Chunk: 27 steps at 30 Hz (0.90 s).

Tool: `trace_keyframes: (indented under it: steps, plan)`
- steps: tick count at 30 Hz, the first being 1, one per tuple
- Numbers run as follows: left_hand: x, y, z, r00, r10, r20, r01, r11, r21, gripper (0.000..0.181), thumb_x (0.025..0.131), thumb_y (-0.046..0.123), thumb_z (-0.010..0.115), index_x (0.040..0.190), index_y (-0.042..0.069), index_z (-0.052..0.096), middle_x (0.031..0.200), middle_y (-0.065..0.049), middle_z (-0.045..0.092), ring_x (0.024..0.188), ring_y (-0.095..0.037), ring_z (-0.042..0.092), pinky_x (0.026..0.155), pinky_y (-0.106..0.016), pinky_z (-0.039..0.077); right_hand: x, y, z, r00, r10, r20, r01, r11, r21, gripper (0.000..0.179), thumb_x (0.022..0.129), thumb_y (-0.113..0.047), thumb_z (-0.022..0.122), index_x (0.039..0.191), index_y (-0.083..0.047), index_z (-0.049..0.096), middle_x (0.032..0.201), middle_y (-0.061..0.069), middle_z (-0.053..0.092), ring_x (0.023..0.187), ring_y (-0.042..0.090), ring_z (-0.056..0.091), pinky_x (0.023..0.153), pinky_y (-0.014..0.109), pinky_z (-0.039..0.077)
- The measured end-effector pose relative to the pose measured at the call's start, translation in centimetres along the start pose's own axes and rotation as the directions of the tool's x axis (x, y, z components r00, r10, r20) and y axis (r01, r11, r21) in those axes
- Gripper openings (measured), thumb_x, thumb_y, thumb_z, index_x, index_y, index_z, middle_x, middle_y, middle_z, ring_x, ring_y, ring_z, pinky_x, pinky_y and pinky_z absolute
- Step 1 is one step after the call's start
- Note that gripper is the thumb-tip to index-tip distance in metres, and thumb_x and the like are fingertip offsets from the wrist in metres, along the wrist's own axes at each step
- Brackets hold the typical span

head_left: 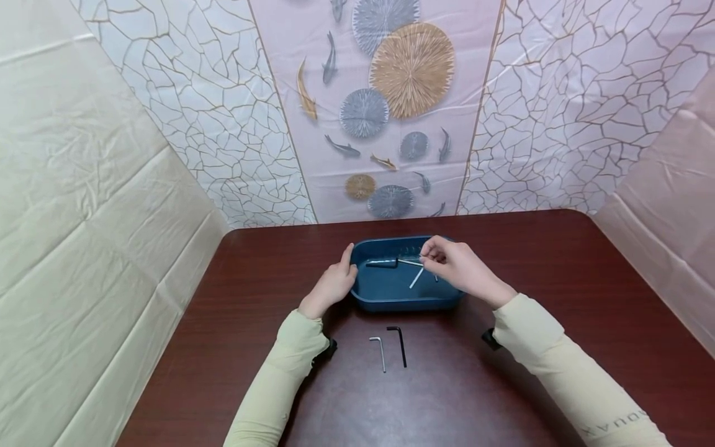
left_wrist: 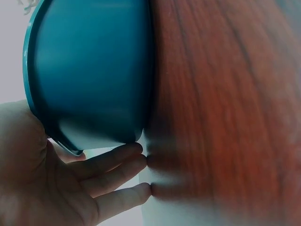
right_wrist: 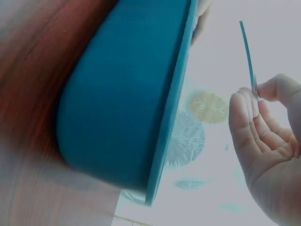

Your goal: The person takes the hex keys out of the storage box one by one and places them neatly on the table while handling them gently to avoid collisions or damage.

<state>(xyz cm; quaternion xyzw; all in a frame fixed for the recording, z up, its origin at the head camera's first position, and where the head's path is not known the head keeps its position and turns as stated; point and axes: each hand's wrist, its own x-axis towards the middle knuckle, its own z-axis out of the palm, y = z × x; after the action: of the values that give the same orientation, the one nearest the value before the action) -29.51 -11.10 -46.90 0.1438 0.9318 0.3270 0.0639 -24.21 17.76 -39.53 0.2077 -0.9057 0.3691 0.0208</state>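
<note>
My right hand (head_left: 455, 266) is above the right part of a blue tray (head_left: 385, 304). Thumb and fingertips pinch a thin metal hex key (right_wrist: 247, 52) near its bent end, its long arm sticking out from the fingers. At the tray's left end, my left hand (head_left: 333, 282) rests against the rim and outer wall. Its fingers (left_wrist: 120, 200) are nearly straight, with the tips down by the tabletop. Inside the tray lies a screwdriver (head_left: 382, 262) with a dark handle, its shaft pointing toward the right hand, which hides part of the tray's contents.
A silver hex key (head_left: 382, 354) and a longer black hex key (head_left: 402, 347) lie side by side on the dark red-brown table (head_left: 268, 261), in front of the tray. Behind the table hangs a patterned cloth (head_left: 391, 124); pale cloth covers both sides.
</note>
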Motion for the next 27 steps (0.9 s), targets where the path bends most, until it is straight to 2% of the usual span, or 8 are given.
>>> trace_keyframes:
  steps: [5, 12, 16, 21, 27]
  plan:
    - [0.0, 0.0, 0.1, 1.000, 0.000, 0.008, 0.000, 1.000, -0.019, 0.062, 0.109, 0.024, 0.037, 0.163, 0.012, 0.009, 0.062, -0.002, 0.046, 0.051, -0.017, 0.044, 0.055, -0.032, 0.040, -1.9, 0.4, -0.2, 0.999, -0.010, 0.046, 0.009, 0.999, 0.031, 0.009, 0.099, -0.014, 0.066, 0.107, -0.014, 0.063, 0.096, 0.000, 0.066, 0.084, 0.017, 0.061, 0.075, 0.036, 0.052]
    - [-0.1, 0.0, 0.0, 1.000, -0.001, 0.011, 0.001, 0.999, -0.037, 0.062, 0.109, 0.024, 0.037, 0.163, 0.011, 0.010, 0.064, -0.004, 0.047, 0.053, -0.019, 0.046, 0.057, -0.033, 0.041, -4.1, 0.9, 1.3, 0.989, -0.073, 0.129, 0.067, 0.996, 0.050, 0.011, 0.099, -0.013, 0.066, 0.108, -0.010, 0.063, 0.096, -0.001, 0.067, 0.085, 0.012, 0.061, 0.075, 0.030, 0.052]
    - [0.0, 0.0, -0.1, 1.000, 0.000, 0.019, 0.001, 0.999, -0.044, 0.062, 0.109, 0.025, 0.037, 0.163, 0.012, 0.009, 0.064, -0.004, 0.047, 0.052, -0.019, 0.047, 0.057, -0.033, 0.042, -4.9, 0.7, 2.2, 0.981, -0.094, 0.168, 0.085, 0.995, 0.059, 0.010, 0.098, -0.011, 0.066, 0.107, -0.012, 0.063, 0.093, -0.003, 0.066, 0.082, 0.011, 0.060, 0.072, 0.028, 0.052]
    - [-0.2, 0.2, -0.3, 1.000, -0.007, 0.016, 0.008, 0.999, -0.035, 0.062, 0.109, 0.025, 0.037, 0.163, 0.012, 0.008, 0.063, -0.004, 0.047, 0.052, -0.019, 0.046, 0.057, -0.033, 0.042, -5.6, 0.4, 3.2, 0.967, -0.122, 0.222, 0.107, 0.991, 0.079, 0.009, 0.098, -0.010, 0.065, 0.107, -0.014, 0.065, 0.093, 0.002, 0.068, 0.080, 0.010, 0.060, 0.071, 0.027, 0.053]
    - [-0.1, 0.1, -0.2, 1.000, -0.001, 0.023, 0.002, 1.000, -0.021, 0.063, 0.109, 0.024, 0.037, 0.163, 0.012, 0.008, 0.063, -0.003, 0.046, 0.052, -0.018, 0.046, 0.057, -0.032, 0.042, -6.1, 0.4, 4.2, 0.953, -0.150, 0.264, 0.137, 0.988, 0.067, 0.010, 0.098, -0.007, 0.065, 0.107, -0.009, 0.070, 0.093, 0.004, 0.071, 0.078, 0.010, 0.062, 0.069, 0.026, 0.053]
